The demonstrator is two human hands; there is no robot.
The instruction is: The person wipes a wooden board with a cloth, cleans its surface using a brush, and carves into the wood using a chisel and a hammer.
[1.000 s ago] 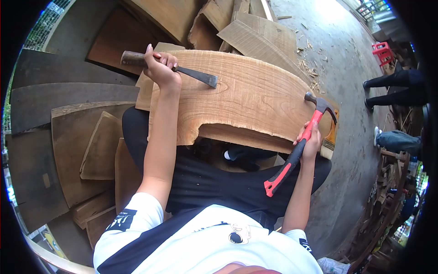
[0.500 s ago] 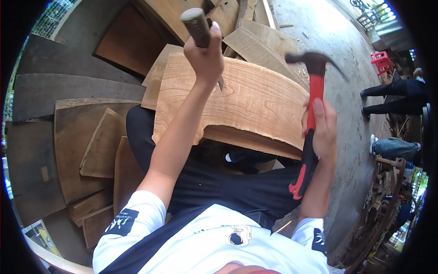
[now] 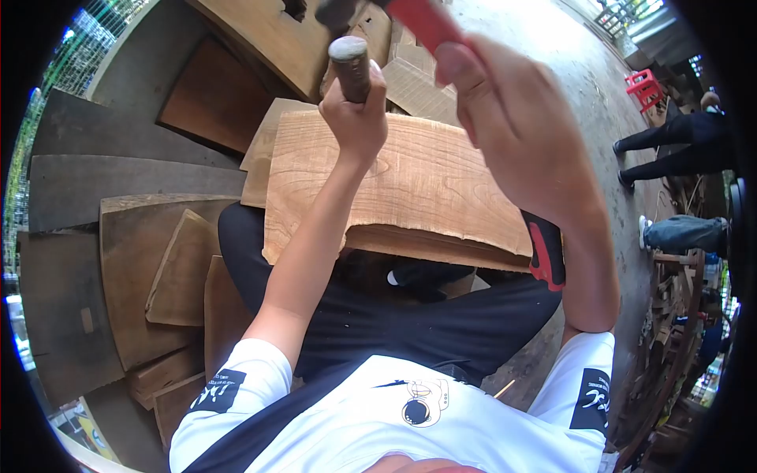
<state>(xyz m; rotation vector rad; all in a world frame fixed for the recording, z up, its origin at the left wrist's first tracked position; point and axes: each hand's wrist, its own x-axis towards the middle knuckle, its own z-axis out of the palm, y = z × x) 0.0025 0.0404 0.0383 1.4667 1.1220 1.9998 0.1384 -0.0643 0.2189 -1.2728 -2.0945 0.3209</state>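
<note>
My left hand (image 3: 355,126) is wrapped round the wooden handle of a chisel (image 3: 350,67), held upright over a curved wooden board (image 3: 441,173). The chisel's blade is hidden behind the hand and wrist. My right hand (image 3: 520,118) grips the red and black hammer (image 3: 426,22), raised close to the camera. The blurred hammer head is at the top edge, just above the chisel's butt end, and I cannot tell whether they touch. The board lies across in front of my lap, with a cut-out along its near edge.
Wooden planks (image 3: 158,272) lie spread on the left, with more behind the board. A red stool (image 3: 644,89) stands at the upper right. Two people's legs (image 3: 670,142) show at the right, near a heap of wood scraps (image 3: 670,347).
My left hand has moved right and turned the chisel from lying flat to upright. The hammer has risen from the board's right side and swung left to above the chisel.
</note>
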